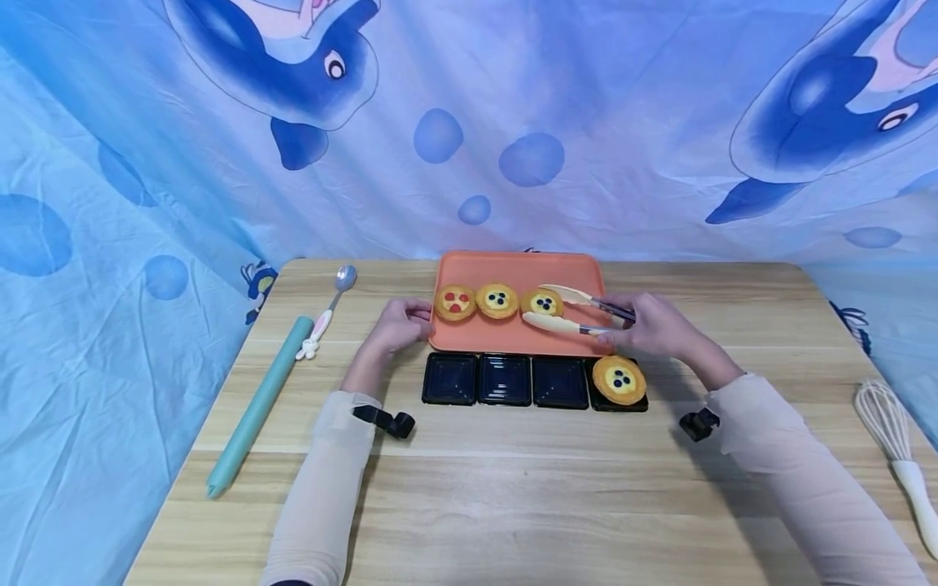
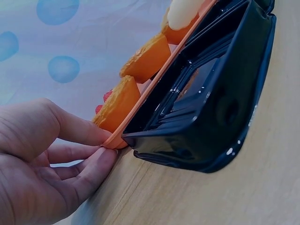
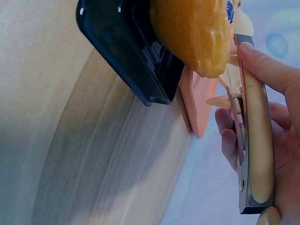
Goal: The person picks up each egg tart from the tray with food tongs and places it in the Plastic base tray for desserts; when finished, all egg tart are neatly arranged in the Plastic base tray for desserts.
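My left hand pinches the left rim of an orange tray between thumb and fingers, as the left wrist view shows closely. In my right hand is a pair of tongs with cream tips, spread on either side of a blueberry-topped egg tart at the tray's right. Whether the tips touch that tart, I cannot tell. To its left on the tray lie another blueberry tart and a tart with red toppings. One more blueberry tart sits tilted in the rightmost black box.
A row of black square boxes stands along the tray's near edge. At left lie a teal rolled stick and a spoon with a rabbit handle. A whisk lies at the far right. Behind the table hangs a blue dolphin-print cloth.
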`<action>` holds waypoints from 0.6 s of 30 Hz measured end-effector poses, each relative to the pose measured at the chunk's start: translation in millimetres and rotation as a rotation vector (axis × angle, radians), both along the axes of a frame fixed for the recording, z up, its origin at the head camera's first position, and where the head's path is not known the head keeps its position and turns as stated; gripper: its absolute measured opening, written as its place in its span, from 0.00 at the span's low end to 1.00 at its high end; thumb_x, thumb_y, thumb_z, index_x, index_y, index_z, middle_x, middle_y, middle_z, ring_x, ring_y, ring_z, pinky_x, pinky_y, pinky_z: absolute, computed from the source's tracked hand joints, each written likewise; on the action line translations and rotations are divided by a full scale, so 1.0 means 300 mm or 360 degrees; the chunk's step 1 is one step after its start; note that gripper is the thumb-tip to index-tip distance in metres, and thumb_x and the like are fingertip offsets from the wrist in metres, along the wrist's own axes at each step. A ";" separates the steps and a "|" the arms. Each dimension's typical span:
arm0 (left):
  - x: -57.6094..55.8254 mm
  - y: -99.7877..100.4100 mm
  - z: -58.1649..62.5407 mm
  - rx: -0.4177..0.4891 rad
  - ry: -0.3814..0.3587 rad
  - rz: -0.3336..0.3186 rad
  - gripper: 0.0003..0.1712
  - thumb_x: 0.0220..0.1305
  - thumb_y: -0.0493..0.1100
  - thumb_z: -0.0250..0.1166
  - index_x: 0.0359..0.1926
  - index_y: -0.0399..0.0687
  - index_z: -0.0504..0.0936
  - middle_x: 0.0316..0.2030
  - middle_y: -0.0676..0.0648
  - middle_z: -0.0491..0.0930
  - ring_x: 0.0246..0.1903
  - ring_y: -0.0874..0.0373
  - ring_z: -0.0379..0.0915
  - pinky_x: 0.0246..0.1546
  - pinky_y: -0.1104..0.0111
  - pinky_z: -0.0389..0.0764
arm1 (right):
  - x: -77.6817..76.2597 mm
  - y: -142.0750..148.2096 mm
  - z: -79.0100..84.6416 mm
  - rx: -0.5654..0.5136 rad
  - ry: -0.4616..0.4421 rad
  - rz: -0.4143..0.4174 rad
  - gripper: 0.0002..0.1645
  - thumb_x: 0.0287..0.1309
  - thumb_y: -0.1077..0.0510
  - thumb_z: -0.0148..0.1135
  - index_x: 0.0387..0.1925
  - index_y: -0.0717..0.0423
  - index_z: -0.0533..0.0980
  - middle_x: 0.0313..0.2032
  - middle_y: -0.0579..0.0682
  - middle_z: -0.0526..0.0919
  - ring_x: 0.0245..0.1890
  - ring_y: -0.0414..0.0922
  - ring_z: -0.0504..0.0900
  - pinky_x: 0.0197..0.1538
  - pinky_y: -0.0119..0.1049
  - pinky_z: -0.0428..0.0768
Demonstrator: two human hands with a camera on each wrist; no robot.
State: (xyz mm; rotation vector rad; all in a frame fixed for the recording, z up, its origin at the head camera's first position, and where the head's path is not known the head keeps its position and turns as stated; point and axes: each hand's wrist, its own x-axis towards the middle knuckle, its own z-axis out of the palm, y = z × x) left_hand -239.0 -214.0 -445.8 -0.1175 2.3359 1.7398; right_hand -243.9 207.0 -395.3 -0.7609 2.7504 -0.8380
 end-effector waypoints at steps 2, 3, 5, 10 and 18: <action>0.000 0.001 -0.001 0.0007 -0.0003 -0.0005 0.30 0.50 0.23 0.60 0.58 0.26 0.73 0.47 0.33 0.78 0.41 0.51 0.76 0.36 0.71 0.81 | 0.000 0.002 -0.001 -0.0013 -0.0005 0.0007 0.37 0.56 0.52 0.73 0.64 0.64 0.73 0.16 0.48 0.66 0.13 0.42 0.60 0.17 0.34 0.59; 0.001 0.001 -0.001 0.0012 -0.0006 -0.0002 0.30 0.50 0.23 0.60 0.58 0.26 0.73 0.47 0.33 0.78 0.41 0.50 0.76 0.36 0.71 0.81 | 0.000 0.004 0.000 -0.0024 -0.0013 0.0011 0.37 0.56 0.52 0.73 0.64 0.64 0.72 0.16 0.48 0.66 0.13 0.42 0.60 0.17 0.34 0.59; 0.001 0.002 0.002 0.0011 -0.0009 0.0001 0.30 0.50 0.23 0.61 0.58 0.26 0.73 0.48 0.33 0.78 0.41 0.50 0.76 0.35 0.71 0.81 | -0.001 0.010 0.001 -0.0045 -0.0033 0.0014 0.38 0.56 0.53 0.73 0.64 0.64 0.72 0.15 0.47 0.66 0.13 0.41 0.62 0.17 0.34 0.60; 0.000 0.007 0.001 0.0011 -0.0015 -0.0008 0.30 0.50 0.24 0.61 0.58 0.26 0.73 0.48 0.33 0.78 0.40 0.50 0.76 0.35 0.70 0.81 | 0.000 0.040 0.023 -0.0121 -0.0103 -0.0011 0.39 0.55 0.54 0.74 0.65 0.65 0.71 0.16 0.47 0.65 0.12 0.41 0.62 0.15 0.33 0.62; -0.003 0.004 0.001 -0.0001 -0.0005 0.0014 0.29 0.49 0.24 0.61 0.57 0.26 0.74 0.46 0.33 0.78 0.38 0.52 0.75 0.33 0.72 0.80 | 0.032 0.065 0.127 -0.0070 0.0103 -0.0062 0.40 0.53 0.54 0.75 0.65 0.65 0.72 0.23 0.52 0.75 0.15 0.42 0.65 0.18 0.35 0.67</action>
